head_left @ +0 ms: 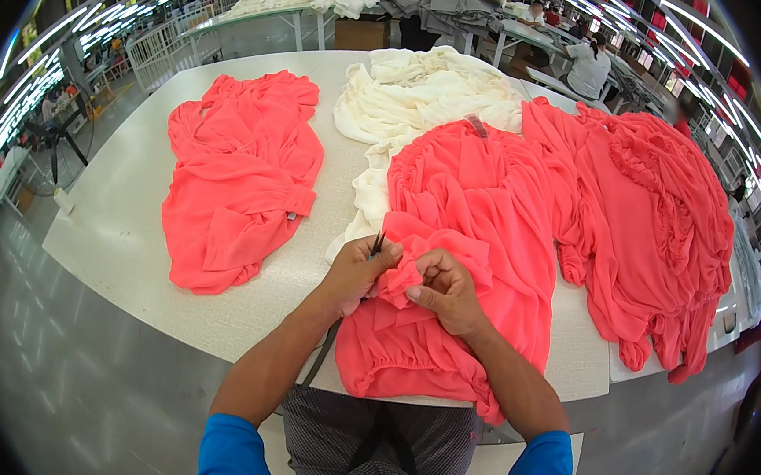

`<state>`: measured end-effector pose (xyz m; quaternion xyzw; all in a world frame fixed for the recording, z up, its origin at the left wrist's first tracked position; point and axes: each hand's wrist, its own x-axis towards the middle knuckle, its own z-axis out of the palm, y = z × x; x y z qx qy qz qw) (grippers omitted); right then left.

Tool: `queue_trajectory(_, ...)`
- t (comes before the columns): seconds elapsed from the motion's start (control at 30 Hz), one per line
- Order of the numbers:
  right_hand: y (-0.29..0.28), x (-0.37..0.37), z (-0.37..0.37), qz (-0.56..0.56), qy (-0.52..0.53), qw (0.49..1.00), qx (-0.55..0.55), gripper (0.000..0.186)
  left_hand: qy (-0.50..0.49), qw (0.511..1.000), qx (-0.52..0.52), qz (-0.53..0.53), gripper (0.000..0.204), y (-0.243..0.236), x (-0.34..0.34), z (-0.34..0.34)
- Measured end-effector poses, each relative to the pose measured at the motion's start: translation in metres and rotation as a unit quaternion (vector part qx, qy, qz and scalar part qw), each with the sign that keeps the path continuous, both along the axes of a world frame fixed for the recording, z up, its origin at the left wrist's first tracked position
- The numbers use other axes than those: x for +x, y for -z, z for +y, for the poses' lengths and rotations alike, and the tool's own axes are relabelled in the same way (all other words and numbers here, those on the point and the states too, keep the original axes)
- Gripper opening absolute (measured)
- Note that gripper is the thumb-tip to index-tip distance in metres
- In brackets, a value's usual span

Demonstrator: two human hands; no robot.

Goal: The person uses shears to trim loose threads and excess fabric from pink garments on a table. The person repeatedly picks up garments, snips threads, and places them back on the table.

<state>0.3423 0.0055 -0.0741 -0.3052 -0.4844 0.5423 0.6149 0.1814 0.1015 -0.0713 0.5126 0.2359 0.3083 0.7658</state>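
Observation:
A coral blouse (481, 187) with gathered edges lies spread on the table in front of me. My left hand (360, 271) is closed around dark thread snips (377, 243), their points sticking up past the thumb. Its fingers also press against a bunched part of the blouse. A dark strap (324, 353) hangs from below this hand over the table's front edge. With thumb and fingers, my right hand (449, 293) pinches the same gathered fabric, lifted slightly above the rest of the garment. The fingertips of both hands are partly hidden in the folds.
Another coral blouse (242, 170) lies flat on the pale table (119, 193) at left. A heap of coral garments (655, 221) covers the right side. Cream fabric (426, 86) is piled behind the blouse. Farther back are worktables with grey cloth (454, 11) and a seated person (589, 68).

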Motion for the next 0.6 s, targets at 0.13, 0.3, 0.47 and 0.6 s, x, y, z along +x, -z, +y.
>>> queue_trajectory(0.13, 0.008, 0.0, 0.001, -0.056, 0.074, 0.995, 0.026, 0.023, -0.025, 0.999, 0.018, 0.024, 0.02, -0.006, 0.001, -0.003)
queue_trajectory(0.3, 0.011, -0.001, 0.004, -0.094, 0.141, 0.984, 0.058, 0.021, -0.065, 0.996, 0.061, 0.022, 0.018, -0.011, 0.003, -0.006)
queue_trajectory(0.47, 0.006, -0.002, 0.003, -0.121, 0.163, 0.978, 0.049, 0.021, -0.061, 0.995, 0.078, -0.023, 0.024, -0.018, -0.003, -0.008)
queue_trajectory(0.6, 0.007, -0.004, 0.002, -0.16, 0.18, 0.969, 0.044, 0.023, -0.015, 0.987, 0.157, -0.007, 0.031, -0.015, -0.005, -0.007)
